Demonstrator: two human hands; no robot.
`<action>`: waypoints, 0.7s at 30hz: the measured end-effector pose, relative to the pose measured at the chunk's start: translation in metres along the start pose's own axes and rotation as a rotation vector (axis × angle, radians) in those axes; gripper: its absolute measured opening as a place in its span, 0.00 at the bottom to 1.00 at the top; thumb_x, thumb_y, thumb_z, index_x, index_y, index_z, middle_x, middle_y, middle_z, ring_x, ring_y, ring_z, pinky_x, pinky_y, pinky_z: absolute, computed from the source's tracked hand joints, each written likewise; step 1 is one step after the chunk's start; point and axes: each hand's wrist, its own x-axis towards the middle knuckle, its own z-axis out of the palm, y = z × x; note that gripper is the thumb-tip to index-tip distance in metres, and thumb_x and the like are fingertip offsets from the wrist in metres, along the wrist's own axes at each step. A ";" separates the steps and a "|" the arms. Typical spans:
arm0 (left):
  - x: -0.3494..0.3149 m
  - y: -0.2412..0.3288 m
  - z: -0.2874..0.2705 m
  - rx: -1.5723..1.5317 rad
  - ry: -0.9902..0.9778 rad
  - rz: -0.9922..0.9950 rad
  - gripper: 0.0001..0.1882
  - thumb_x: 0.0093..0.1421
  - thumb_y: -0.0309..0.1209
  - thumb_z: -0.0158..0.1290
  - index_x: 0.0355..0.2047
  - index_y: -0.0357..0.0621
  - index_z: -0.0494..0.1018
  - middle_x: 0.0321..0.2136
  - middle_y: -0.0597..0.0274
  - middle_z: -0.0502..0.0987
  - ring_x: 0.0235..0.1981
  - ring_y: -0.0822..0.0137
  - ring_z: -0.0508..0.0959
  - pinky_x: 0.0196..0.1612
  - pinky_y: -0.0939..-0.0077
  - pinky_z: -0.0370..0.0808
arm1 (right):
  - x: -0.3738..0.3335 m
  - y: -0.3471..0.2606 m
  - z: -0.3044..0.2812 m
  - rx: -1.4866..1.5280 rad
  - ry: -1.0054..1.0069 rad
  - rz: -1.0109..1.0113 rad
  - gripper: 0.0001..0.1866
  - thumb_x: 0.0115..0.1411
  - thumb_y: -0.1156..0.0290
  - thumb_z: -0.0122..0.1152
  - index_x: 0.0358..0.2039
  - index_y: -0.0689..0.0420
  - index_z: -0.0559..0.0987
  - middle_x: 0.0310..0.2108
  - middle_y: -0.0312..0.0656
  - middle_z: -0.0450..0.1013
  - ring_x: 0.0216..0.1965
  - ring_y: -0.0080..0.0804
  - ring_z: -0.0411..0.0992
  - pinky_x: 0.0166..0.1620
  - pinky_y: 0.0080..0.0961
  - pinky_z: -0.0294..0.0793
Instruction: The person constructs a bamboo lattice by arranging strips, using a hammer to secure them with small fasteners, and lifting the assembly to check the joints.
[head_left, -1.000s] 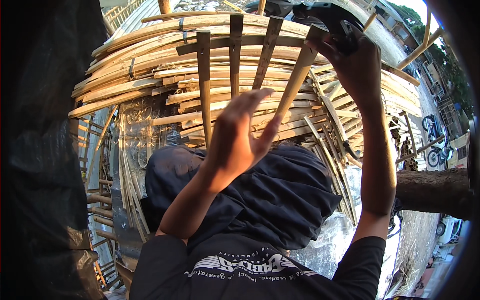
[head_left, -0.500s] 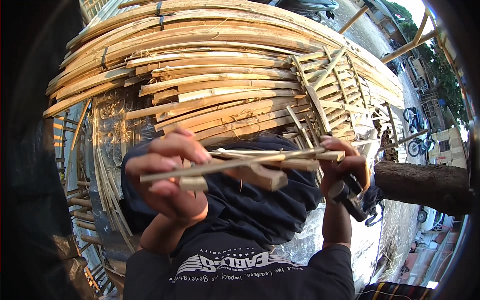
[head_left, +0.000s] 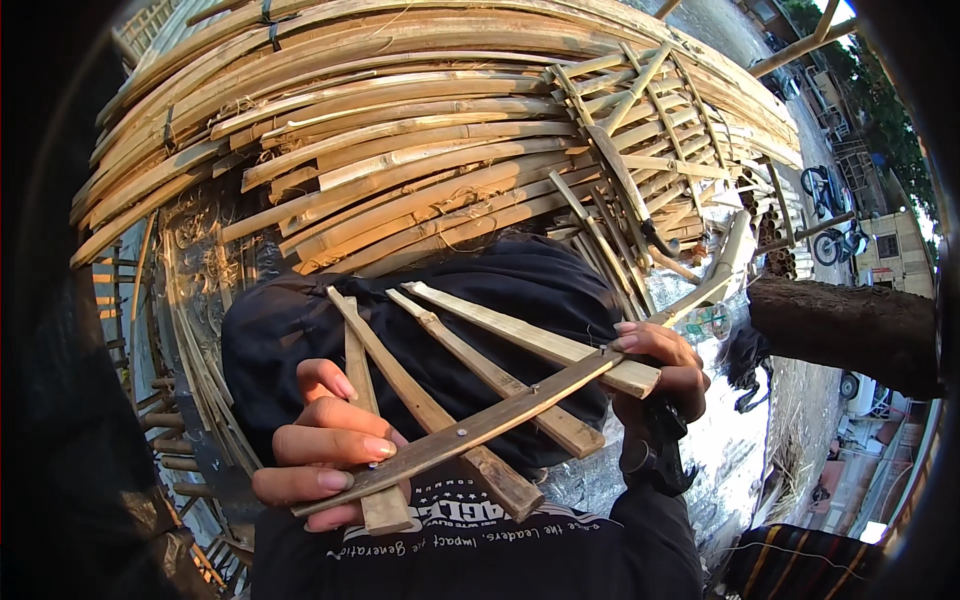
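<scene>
A small bamboo slat frame (head_left: 510,408) lies across my lap, gripped at both ends. One crosspiece with nail heads runs from lower left to upper right over several slats, which fan out away from me. My left hand (head_left: 335,440) closes round the crosspiece's left end and the slat under it. At the other end, my right hand (head_left: 660,362) pinches the crosspiece where it crosses the rightmost slat (head_left: 530,335). A dark watch-like band (head_left: 655,455) is on my right wrist. Black cloth (head_left: 450,270) covers my legs beneath the frame.
Long split bamboo strips (head_left: 400,130) are stacked ahead, some tied with dark bands. A bamboo lattice (head_left: 650,130) leans on the stack's right part. To the right stands a thick log (head_left: 845,335). Motorcycles (head_left: 835,240) are parked beyond, and thin strips (head_left: 200,350) lie at left.
The slat frame was nearly edge-on and now shows its face, lower and tilted toward me. My left hand has moved down. Both hands keep hold of it.
</scene>
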 end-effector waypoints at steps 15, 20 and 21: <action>0.021 -0.004 -0.012 -0.010 -0.037 -0.063 0.18 0.73 0.52 0.38 0.39 0.50 0.61 0.28 0.59 0.73 0.16 0.71 0.70 0.52 0.58 0.68 | 0.021 -0.012 0.013 0.216 -0.054 0.130 0.17 0.54 0.71 0.74 0.27 0.58 0.69 0.36 0.56 0.80 0.39 0.50 0.83 0.38 0.37 0.84; 0.045 -0.014 -0.008 0.026 -0.248 -0.053 0.16 0.75 0.48 0.34 0.40 0.49 0.57 0.32 0.60 0.66 0.27 0.74 0.66 0.50 0.62 0.65 | 0.024 0.002 0.016 0.343 0.016 0.224 0.17 0.53 0.74 0.74 0.29 0.59 0.69 0.38 0.56 0.79 0.41 0.48 0.81 0.46 0.43 0.83; 0.050 -0.017 -0.007 0.076 -0.246 -0.054 0.16 0.75 0.48 0.35 0.40 0.49 0.57 0.32 0.60 0.67 0.28 0.74 0.66 0.48 0.64 0.65 | 0.031 0.002 0.018 0.324 0.016 0.235 0.16 0.51 0.76 0.74 0.27 0.59 0.70 0.39 0.56 0.80 0.43 0.47 0.82 0.47 0.39 0.83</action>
